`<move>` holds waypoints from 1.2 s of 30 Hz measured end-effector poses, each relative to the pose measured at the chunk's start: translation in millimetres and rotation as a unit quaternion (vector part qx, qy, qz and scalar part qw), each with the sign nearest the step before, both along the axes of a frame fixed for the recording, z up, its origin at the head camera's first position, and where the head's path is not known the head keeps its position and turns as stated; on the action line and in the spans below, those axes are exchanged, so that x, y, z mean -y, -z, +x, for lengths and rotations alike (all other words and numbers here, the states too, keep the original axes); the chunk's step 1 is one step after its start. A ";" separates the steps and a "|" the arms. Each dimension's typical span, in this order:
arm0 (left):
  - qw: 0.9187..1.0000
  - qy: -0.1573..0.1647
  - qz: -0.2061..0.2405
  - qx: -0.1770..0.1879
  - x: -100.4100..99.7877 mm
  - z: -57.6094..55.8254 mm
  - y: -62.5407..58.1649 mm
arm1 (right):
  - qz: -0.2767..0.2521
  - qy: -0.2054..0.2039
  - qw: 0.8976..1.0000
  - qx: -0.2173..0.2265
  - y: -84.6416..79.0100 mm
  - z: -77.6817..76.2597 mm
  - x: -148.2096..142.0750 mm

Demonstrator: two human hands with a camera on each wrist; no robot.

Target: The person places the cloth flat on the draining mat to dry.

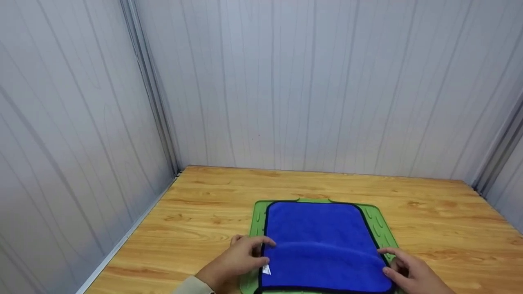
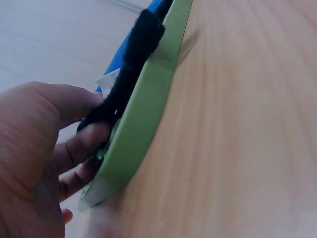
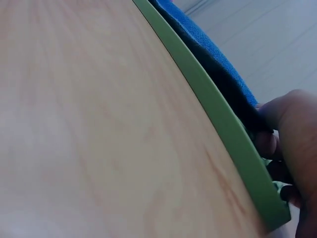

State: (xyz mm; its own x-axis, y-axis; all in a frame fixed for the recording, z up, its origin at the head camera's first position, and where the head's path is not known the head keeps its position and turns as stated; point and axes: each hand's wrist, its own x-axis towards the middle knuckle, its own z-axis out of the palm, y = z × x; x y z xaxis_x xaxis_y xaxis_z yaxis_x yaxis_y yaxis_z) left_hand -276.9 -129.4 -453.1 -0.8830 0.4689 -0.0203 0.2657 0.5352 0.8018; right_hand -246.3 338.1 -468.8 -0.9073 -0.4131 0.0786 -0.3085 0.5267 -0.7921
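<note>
A blue cloth (image 1: 318,228) with a black border and a small white tag (image 1: 266,269) lies over a green tray (image 1: 257,220) with raised oval bumps. My left hand (image 1: 235,259) pinches the cloth's left edge just above the tag. In the left wrist view the thumb is on the cloth and the fingers (image 2: 81,144) are at its black border. On the opposite edge, my right hand (image 1: 414,271) pinches the border between thumb and fingers; its lower fingers are partly hidden by the tray rim (image 3: 237,153). A low ridge runs across the cloth between both hands.
The tray rests on a wood-grain table (image 1: 196,228). Pale panelled walls (image 1: 261,90) rise behind the table and along its sides, with metal posts (image 1: 149,81) at the corners.
</note>
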 end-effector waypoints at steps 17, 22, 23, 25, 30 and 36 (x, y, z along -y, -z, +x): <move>0.995 -0.082 0.016 0.048 -40.6 -57.4 -20.5 | 0.038 0.038 0.998 0.011 -38.8 -105.8 35.3; 0.989 -0.137 0.057 0.012 -48.4 -70.4 -22.5 | 0.042 0.084 0.995 -0.031 -41.9 -122.8 51.7; 0.987 -0.144 0.070 -0.005 -48.6 -71.9 -22.1 | 0.042 0.101 0.993 -0.041 -42.4 -124.2 53.1; 0.983 -0.156 0.091 -0.034 -48.1 -73.7 -20.7 | 0.035 0.136 0.988 -0.055 -42.7 -125.1 54.0; 0.979 -0.165 0.106 -0.055 -46.3 -73.1 -17.6 | 0.038 0.160 0.983 -0.076 -40.2 -125.5 48.8; 0.988 -0.141 0.009 -0.063 -45.0 -57.1 -22.2 | 0.087 0.102 0.990 -0.052 -32.4 -113.1 41.3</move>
